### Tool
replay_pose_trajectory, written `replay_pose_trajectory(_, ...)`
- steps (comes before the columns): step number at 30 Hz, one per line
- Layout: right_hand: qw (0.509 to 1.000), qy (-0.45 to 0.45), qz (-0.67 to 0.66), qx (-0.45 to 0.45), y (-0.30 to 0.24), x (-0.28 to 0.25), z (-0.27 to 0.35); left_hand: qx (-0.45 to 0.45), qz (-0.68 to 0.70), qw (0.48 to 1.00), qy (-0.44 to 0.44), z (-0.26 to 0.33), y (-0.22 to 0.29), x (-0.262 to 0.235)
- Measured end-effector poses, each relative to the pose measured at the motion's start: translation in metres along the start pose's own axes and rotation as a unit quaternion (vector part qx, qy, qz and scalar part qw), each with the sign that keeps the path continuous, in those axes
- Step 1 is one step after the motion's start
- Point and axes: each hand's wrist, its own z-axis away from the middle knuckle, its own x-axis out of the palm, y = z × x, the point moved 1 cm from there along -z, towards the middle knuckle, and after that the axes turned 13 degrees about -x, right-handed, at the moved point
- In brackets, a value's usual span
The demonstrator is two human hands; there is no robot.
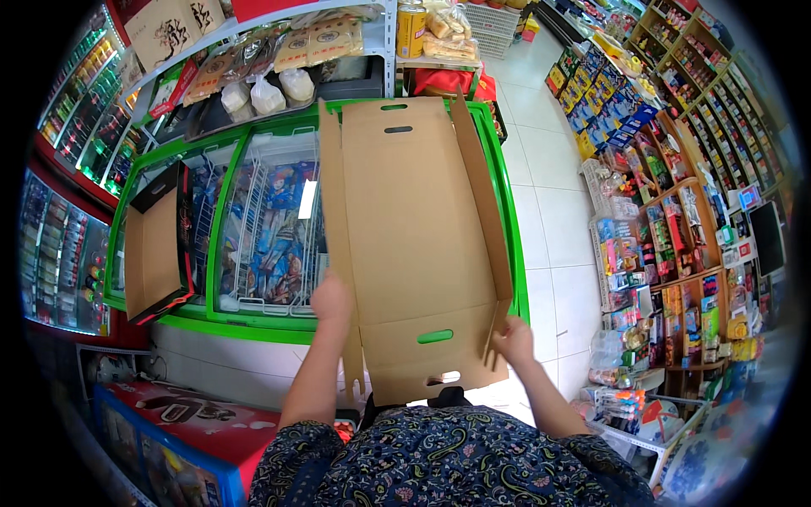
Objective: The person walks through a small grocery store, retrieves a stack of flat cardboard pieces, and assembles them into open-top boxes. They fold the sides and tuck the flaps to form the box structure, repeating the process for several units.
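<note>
A large brown cardboard box (414,211), partly unfolded, lies plain side up on the green-framed chest freezer. Its left and right side flaps stand partly raised. The near end panel, with oval handle cut-outs, reaches toward my body. My left hand (331,299) is closed at the left side flap (338,211), its fingertips partly hidden. At the near right corner, my right hand (513,340) grips the end of the right side flap (483,194) with bent fingers.
A smaller black-edged carton (155,245) sits on the left of the chest freezer (253,328). Packaged goods fill a shelf (296,25) behind. Drinks coolers (63,245) line the left; a red-topped freezer (203,418) is near left. Stocked shelves (676,253) stand across the tiled aisle.
</note>
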Motion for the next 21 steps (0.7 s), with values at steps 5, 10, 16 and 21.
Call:
replay_pose_trajectory(5, 0.999, 0.013, -0.048, -0.003, -0.036, 0.004, 0.005, 0.028, -0.076, 0.996, 0.027, 0.019, 0.049, 0.056)
replay_pose_trajectory(10, 0.997, 0.047, -0.061, -0.015, 0.0, -0.019, 0.007, 0.167, -0.075, 0.974, -0.13, 0.071, 0.061, -0.03)
replay_pose_trajectory(16, 0.993, -0.027, -0.117, 0.005, -0.006, -0.055, -0.012, 0.337, 0.123, 0.873, -0.33, 0.088, -0.053, -0.016)
replay_pose_trajectory(21, 0.97, -0.124, -0.114, -0.173, 0.018, -0.059, -0.022, 0.279, -0.133, 0.93, -0.199, 0.113, -0.031, -0.058)
